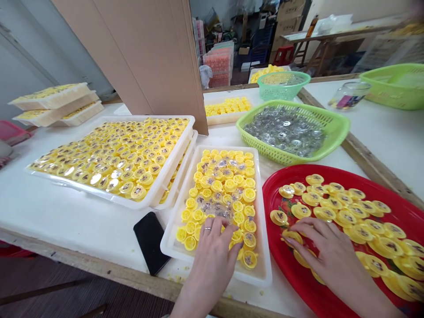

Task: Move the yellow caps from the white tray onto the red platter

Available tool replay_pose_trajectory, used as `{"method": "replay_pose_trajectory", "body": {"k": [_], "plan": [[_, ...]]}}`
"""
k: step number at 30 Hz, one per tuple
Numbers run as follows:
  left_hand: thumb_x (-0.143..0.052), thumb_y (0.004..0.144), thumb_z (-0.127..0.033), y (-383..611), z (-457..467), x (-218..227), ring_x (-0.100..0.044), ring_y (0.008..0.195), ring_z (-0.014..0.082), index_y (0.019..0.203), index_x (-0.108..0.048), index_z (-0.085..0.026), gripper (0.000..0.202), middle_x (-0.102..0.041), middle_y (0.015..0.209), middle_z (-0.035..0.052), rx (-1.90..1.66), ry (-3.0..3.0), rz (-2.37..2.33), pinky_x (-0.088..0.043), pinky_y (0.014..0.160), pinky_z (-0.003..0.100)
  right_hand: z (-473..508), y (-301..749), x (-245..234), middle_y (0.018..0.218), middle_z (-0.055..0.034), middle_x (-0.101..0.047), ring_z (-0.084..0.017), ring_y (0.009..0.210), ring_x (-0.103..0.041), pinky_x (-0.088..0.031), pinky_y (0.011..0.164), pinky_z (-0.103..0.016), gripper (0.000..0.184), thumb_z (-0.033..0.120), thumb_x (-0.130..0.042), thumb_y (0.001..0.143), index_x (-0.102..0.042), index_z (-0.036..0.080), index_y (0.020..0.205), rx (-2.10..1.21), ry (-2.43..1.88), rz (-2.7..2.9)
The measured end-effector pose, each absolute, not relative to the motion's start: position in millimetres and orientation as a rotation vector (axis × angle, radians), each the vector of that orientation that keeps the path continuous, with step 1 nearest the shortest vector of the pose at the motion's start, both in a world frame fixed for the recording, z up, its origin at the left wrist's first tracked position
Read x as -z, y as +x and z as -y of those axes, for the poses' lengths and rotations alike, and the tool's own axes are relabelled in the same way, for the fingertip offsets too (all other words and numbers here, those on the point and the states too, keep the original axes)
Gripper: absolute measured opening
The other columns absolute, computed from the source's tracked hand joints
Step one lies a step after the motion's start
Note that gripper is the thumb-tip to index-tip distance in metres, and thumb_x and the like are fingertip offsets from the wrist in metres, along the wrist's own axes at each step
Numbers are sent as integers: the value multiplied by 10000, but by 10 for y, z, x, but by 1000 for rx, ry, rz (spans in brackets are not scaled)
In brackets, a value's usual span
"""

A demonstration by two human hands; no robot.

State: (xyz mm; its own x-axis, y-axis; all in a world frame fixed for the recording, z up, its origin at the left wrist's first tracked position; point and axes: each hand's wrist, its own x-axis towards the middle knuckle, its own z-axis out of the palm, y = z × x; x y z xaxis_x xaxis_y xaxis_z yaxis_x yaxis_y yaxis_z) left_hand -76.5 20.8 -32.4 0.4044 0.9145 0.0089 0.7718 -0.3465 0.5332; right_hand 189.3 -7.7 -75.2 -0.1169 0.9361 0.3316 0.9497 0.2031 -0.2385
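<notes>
The left hand is over the near half of a white rectangular plastic tray filled with round yellow plastic cups, fingers bent and thumb apart from them; whether it grips anything is hidden. The right hand pinches a round yellow plastic disc between thumb and fingers, just inside the left rim of a red round tray. More discs spread rightward there, leaving bare red mainly along that left rim.

The white tray's right edge nearly meets the red rim, so little room lies between them. Left of it, a black flat phone sits against its near corner, and a large white tray full of picture discs stands close by. Beyond, a light-green plastic basket of clear pieces reaches close to both trays. The widest open patch of white tabletop is at the left, between the large tray and the wooden front edge; the strip before the smaller tray is narrow.
</notes>
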Motion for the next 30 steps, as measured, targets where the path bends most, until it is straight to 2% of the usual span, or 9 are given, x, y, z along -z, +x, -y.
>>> {"method": "replay_pose_trajectory", "body": {"k": [3, 6, 8, 12, 15, 20, 30], "plan": [[-513, 898, -118, -772, -233, 309, -502, 1018, 274, 1086, -601, -203, 224, -555, 1082, 74, -400, 2191, -1455, -438, 903, 490, 15, 1741, 587, 953, -92, -670, -297, 926, -571, -457, 803, -473, 308, 454, -428, 950, -597, 206, 1021, 189, -1669, 2083], [-479, 905, -85, -850, -259, 318, -501, 1018, 270, 1101, -595, -203, 257, -553, 1070, 77, -391, 2181, -1480, -435, 905, 493, -23, 1401, 424, 1023, -64, -696, -273, 1063, -535, -397, 959, -433, 235, 297, -443, 960, -597, 181, 1096, 214, -1447, 2205], [-473, 914, -93, -918, -274, 330, -494, 1029, 269, 1102, -592, -206, 250, -548, 1070, 77, -418, 2185, -1513, -433, 908, 489, -32, 1163, 375, 1027, -48, -709, -260, 1094, -533, -369, 995, -416, 225, 277, -435, 956, -636, 199, 1023, 190, -1404, 2251], [-473, 929, -128, -1028, -293, 338, -486, 1025, 271, 1058, -606, -205, 201, -537, 1047, 75, -442, 2190, -1584, -431, 899, 492, -42, 912, 444, 969, -88, -720, -273, 1059, -564, -304, 1066, -448, 171, 254, -529, 878, -679, 173, 898, 309, -1487, 2356], [-504, 916, -133, -1041, -289, 325, -485, 1010, 271, 1050, -634, -217, 204, -529, 1043, 76, -403, 2205, -1570, -438, 879, 485, -41, 900, 542, 965, -102, -723, -282, 1080, -561, -264, 1093, -485, 116, 190, -591, 810, -690, 165, 865, 353, -1538, 2436], [-522, 885, -95, -971, -281, 301, -479, 1030, 283, 1105, -643, -216, 280, -528, 1082, 91, -302, 2266, -1520, -441, 883, 487, -24, 898, 587, 1012, -115, -719, -276, 1107, -550, -258, 1094, -525, 161, 157, -532, 836, -692, 175, 843, 364, -1580, 2422], [-614, 847, -201, -946, -334, 302, -493, 1034, 323, 1100, -657, -190, 257, -557, 1073, 109, -187, 2327, -1649, -442, 873, 506, -50, 905, 587, 1003, -120, -715, -279, 1108, -550, -263, 1095, -525, 122, 147, -581, 754, -689, 188, 793, 356, -1564, 2430]]}}
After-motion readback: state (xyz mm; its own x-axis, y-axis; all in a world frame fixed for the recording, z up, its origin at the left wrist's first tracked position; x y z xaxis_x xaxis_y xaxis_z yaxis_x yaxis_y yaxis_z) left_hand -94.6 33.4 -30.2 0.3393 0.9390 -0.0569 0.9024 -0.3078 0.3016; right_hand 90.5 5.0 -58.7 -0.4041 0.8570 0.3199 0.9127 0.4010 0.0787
